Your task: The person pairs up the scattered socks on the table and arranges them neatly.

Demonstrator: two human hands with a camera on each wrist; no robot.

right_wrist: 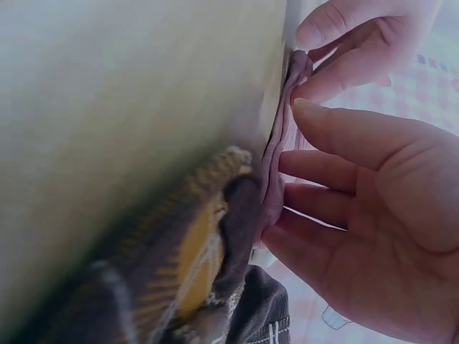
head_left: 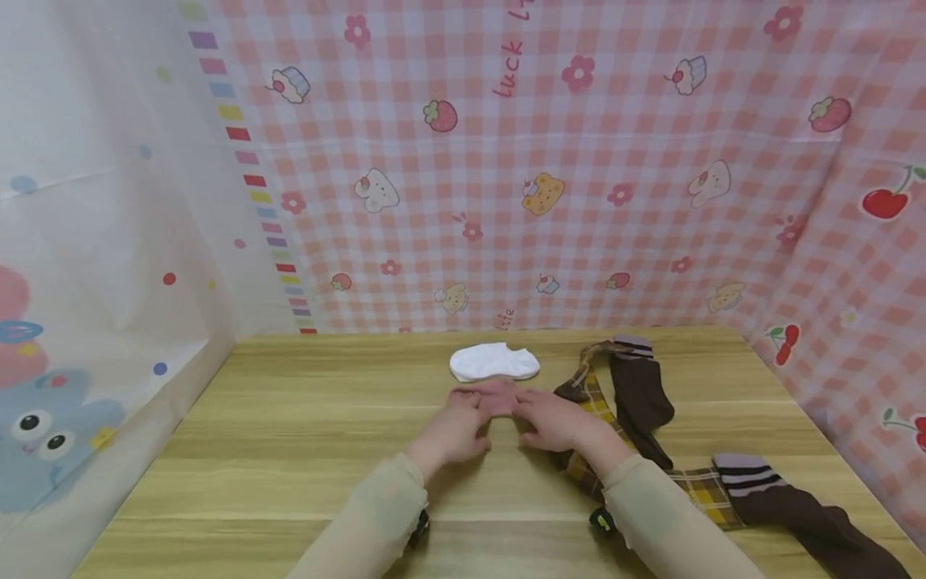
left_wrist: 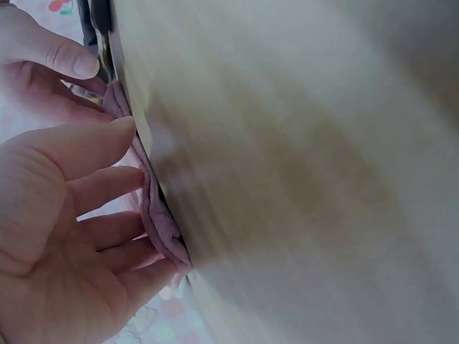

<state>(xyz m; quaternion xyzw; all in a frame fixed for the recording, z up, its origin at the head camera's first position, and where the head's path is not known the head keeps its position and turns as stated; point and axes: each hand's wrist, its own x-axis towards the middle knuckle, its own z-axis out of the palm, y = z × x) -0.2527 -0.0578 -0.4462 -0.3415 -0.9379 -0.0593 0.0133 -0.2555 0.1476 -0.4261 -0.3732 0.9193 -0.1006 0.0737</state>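
Note:
A flat pink knit piece (head_left: 499,397), which looks like a folded sock, lies on the table in front of a white low-cut sock (head_left: 492,363). My left hand (head_left: 452,426) rests its nearly straight fingertips on the pink piece's left side. On its right side, the fingers of my right hand (head_left: 559,420) touch it in the same way. In the left wrist view, fingertips line the edge of the pink fabric (left_wrist: 159,218). Ribbed pink fabric (right_wrist: 271,175) shows beside the right fingertips in the right wrist view. The hands cover part of it.
Right of the hands lie long brown socks (head_left: 640,394) with striped cuffs and yellow plaid parts (head_left: 700,490), one stretching toward the front right. Behind the wooden table (head_left: 304,426) hangs a pink checked cloth (head_left: 477,265); more printed cloth hangs at both sides.

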